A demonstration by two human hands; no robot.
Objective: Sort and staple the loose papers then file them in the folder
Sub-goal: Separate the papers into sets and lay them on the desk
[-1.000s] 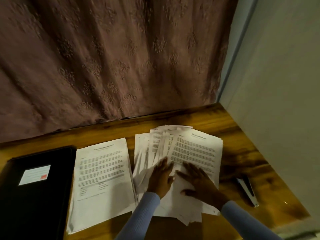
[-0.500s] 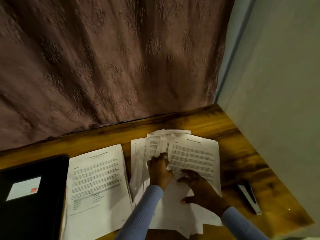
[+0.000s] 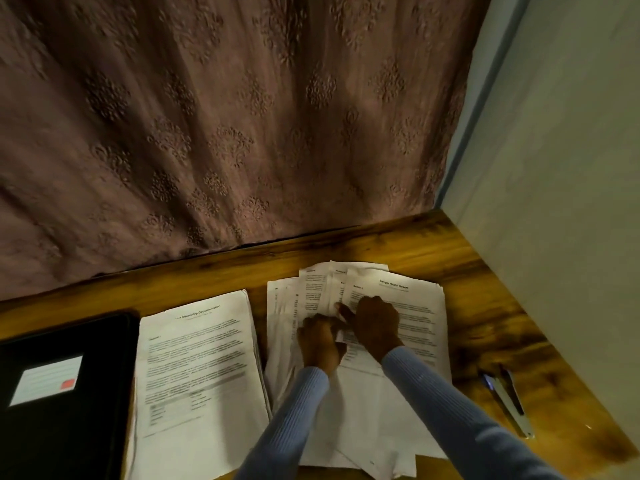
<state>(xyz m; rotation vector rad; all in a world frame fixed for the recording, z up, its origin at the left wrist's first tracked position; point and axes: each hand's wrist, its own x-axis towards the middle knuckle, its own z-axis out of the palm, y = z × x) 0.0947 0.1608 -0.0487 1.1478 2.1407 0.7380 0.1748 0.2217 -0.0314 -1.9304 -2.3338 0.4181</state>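
Clearly thin and floppy, the papers [image 3: 394, 313] right of the folder [image 3: 62, 393] suit edge grips; left hand [image 3: 320, 341] and right hand [image 3: 375, 323] pinch sheets.

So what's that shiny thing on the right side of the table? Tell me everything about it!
It looks like a stapler: long, slim and silvery, with a dark upper part and a small bluish glint at its far end. It lies flat on the wooden table, angled, close to the pale wall. It sits apart from the messy paper pile, and neither hand touches it. It appears closed, though the dim light hides finer detail.
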